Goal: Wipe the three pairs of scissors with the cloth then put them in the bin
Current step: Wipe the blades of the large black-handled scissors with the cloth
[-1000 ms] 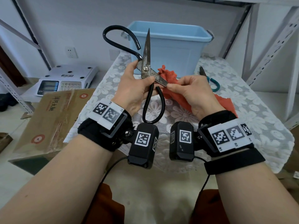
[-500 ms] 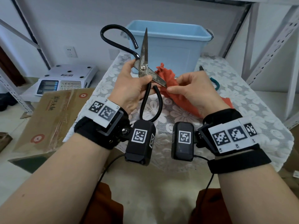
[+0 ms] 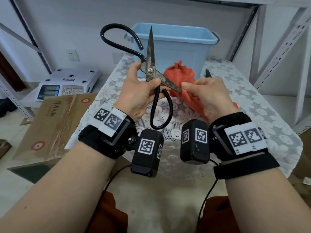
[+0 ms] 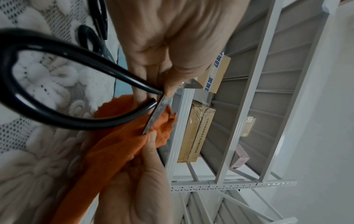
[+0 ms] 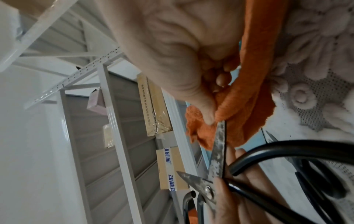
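Note:
Large black-handled scissors [image 3: 150,52] are spread wide open above the lace-covered table [image 3: 235,91]. My left hand [image 3: 144,81] grips them at the pivot, thumb on the joint. One blade points up and the other slants down to the right. My right hand [image 3: 185,89] pinches the orange cloth [image 3: 181,73] round the tip of that lower blade [image 4: 155,115]; the right wrist view shows the cloth [image 5: 245,106] folded over the blade end [image 5: 218,148]. The blue bin [image 3: 173,46] stands behind. A second pair of scissors [image 5: 316,181] lies on the table, and another blade tip [image 3: 207,73] shows behind my right hand.
A white weighing scale [image 3: 67,84] and a flat cardboard box [image 3: 50,123] lie low at the left of the table. Grey shelf uprights [image 3: 277,52] rise at the right. The near table edge is under my wrists.
My right hand has slid the cloth outward along the lower blade toward its tip. The left hand has kept its hold at the pivot and tilted the scissors slightly left.

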